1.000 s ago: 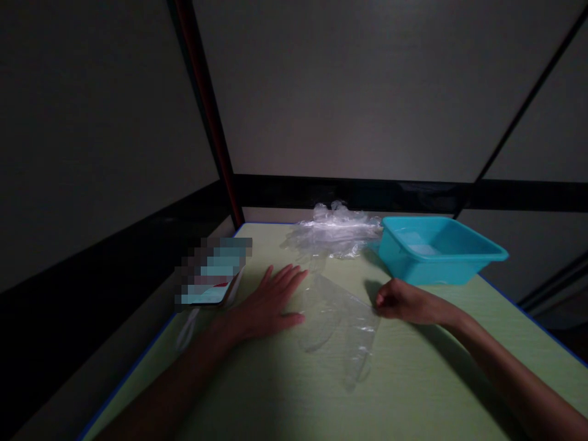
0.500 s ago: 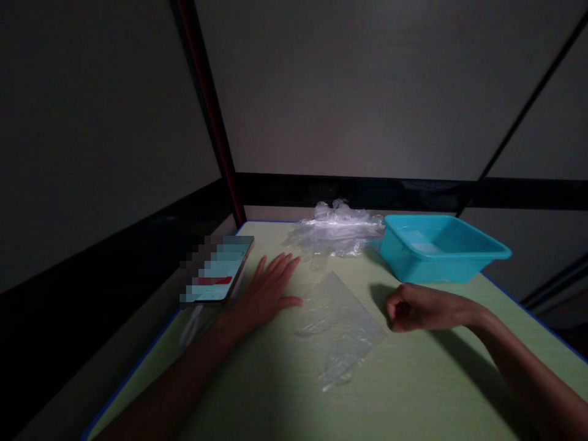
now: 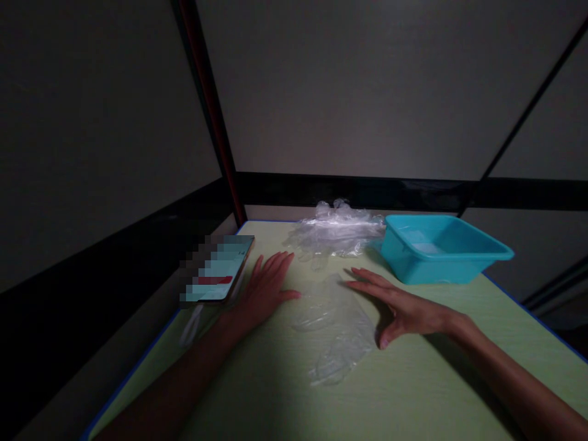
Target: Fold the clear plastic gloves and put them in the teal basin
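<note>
Right hand (image 3: 404,309) spread flat over the plastic glove (image 3: 333,334), left hand (image 3: 266,288) open beside it — the flimsy film may wrinkle or slide.

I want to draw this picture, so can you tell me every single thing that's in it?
table: one, light green with a blue edge, under everything
tub: one, turquoise, far right of the table
pile of plastic gloves: one heap, clear, at the far edge, left of the tub
plastic glove: one, clear, lying flat between the two hands
phone: one, screen blurred, at the table's left edge
cord: one, pale, below the phone at the left edge
pole: one, red and black, slanting up behind the far left corner
left hand: one, open and flat on the table beside the phone
right hand: one, open, fingers spread over the glove's right side
</note>
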`<act>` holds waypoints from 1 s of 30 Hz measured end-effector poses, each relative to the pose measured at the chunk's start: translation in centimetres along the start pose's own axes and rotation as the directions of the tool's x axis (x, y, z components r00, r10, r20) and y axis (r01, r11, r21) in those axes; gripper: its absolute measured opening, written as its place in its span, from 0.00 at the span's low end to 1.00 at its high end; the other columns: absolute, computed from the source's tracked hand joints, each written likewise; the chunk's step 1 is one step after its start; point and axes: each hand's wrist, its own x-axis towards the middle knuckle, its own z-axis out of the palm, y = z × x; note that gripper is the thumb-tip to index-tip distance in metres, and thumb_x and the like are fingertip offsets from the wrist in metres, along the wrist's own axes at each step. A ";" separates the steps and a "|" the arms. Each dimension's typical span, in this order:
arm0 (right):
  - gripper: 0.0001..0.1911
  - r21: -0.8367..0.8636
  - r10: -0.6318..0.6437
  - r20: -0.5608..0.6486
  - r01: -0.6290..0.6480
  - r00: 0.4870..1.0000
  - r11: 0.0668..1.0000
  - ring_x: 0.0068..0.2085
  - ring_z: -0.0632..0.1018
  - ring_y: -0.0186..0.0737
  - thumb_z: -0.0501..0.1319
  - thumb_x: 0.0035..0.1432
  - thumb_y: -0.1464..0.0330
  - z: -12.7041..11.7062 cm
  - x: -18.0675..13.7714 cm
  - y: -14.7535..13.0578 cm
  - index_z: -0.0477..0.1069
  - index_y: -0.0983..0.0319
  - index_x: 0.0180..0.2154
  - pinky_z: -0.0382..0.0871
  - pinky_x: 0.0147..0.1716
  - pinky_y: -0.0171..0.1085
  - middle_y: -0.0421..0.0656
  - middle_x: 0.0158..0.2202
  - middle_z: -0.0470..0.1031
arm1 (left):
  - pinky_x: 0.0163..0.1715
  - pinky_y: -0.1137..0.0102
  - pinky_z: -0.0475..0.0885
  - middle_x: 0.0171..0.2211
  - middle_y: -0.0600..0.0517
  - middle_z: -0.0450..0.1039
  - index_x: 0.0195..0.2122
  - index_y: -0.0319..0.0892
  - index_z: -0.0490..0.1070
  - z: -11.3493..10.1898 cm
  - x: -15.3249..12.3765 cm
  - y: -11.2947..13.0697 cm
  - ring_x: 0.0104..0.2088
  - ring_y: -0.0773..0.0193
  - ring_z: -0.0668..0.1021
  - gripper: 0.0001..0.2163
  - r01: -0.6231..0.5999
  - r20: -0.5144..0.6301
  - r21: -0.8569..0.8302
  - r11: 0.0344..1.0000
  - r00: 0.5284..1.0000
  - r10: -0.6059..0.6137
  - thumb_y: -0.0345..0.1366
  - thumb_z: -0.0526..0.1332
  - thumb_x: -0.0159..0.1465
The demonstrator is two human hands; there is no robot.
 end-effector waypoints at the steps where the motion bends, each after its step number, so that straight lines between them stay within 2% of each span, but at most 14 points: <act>1: 0.50 0.000 -0.002 0.020 0.002 1.000 1.000 0.61 0.39 0.51 0.64 0.38 0.51 0.1 0.0 -0.2 0.44 0.59 0.59 0.41 0.56 0.50 0.48 0.63 0.32 | 0.56 0.55 0.44 0.57 0.42 0.53 0.57 0.39 0.46 0.1 0.1 0.0 0.58 0.55 0.55 0.33 0.013 -0.015 -0.001 1.000 1.000 -0.013 0.49 0.57 0.56; 5: 0.56 0.015 -0.041 0.068 0.040 0.997 0.999 0.61 0.39 0.52 0.64 0.37 0.50 0.3 0.2 -1.1 0.38 0.62 0.60 0.40 0.56 0.51 0.50 0.63 0.32 | 0.56 0.55 0.45 0.56 0.41 0.55 0.56 0.38 0.48 0.4 0.2 -0.1 0.57 0.55 0.57 0.33 0.054 -0.064 -0.011 0.998 0.996 -0.055 0.48 0.58 0.55; 8: 0.53 0.023 -0.057 -0.007 0.057 0.998 0.998 0.61 0.43 0.49 0.61 0.41 0.48 0.5 0.8 -1.4 0.37 0.64 0.60 0.42 0.57 0.49 0.51 0.62 0.37 | 0.56 0.54 0.47 0.55 0.41 0.56 0.56 0.37 0.48 0.4 0.1 0.1 0.57 0.54 0.58 0.32 0.069 -0.091 -0.030 0.997 0.993 -0.072 0.48 0.58 0.56; 11: 0.45 -0.075 -0.062 -0.090 0.056 0.994 0.996 0.61 0.45 0.45 0.53 0.50 0.49 1.2 1.9 -1.6 0.40 0.68 0.60 0.42 0.57 0.47 0.52 0.62 0.41 | 0.55 0.56 0.49 0.54 0.41 0.57 0.55 0.36 0.50 0.4 0.1 0.4 0.56 0.55 0.59 0.28 0.061 -0.150 -0.039 0.997 0.986 -0.066 0.46 0.55 0.58; 16: 0.41 -0.272 -0.093 -0.051 0.076 0.994 0.959 0.61 0.44 0.44 0.45 0.56 0.49 2.9 3.4 -1.9 0.38 0.72 0.60 0.40 0.58 0.46 0.54 0.61 0.39 | 0.55 0.57 0.51 0.53 0.41 0.59 0.53 0.35 0.52 0.5 0.0 0.8 0.55 0.57 0.60 0.22 0.051 -0.210 -0.060 0.997 0.976 -0.062 0.44 0.50 0.62; 24: 0.41 -0.384 -0.008 -0.112 -0.036 0.994 0.923 0.61 0.45 0.45 0.41 0.56 0.47 4.1 3.5 -2.8 0.41 0.73 0.59 0.43 0.58 0.47 0.56 0.61 0.40 | 0.56 0.57 0.48 0.55 0.40 0.57 0.54 0.33 0.52 0.0 -0.2 2.1 0.56 0.58 0.58 0.22 0.031 -0.173 -0.124 0.992 0.984 -0.053 0.44 0.46 0.63; 30: 0.40 -0.421 -0.012 -0.142 -0.050 0.990 0.906 0.61 0.45 0.46 0.41 0.57 0.49 4.7 3.5 -2.8 0.43 0.73 0.59 0.44 0.58 0.47 0.56 0.60 0.42 | 0.58 0.60 0.45 0.59 0.41 0.47 0.57 0.33 0.48 -0.8 -0.7 6.1 0.60 0.58 0.50 0.30 -0.174 0.003 -0.153 0.973 0.984 0.176 0.48 0.50 0.60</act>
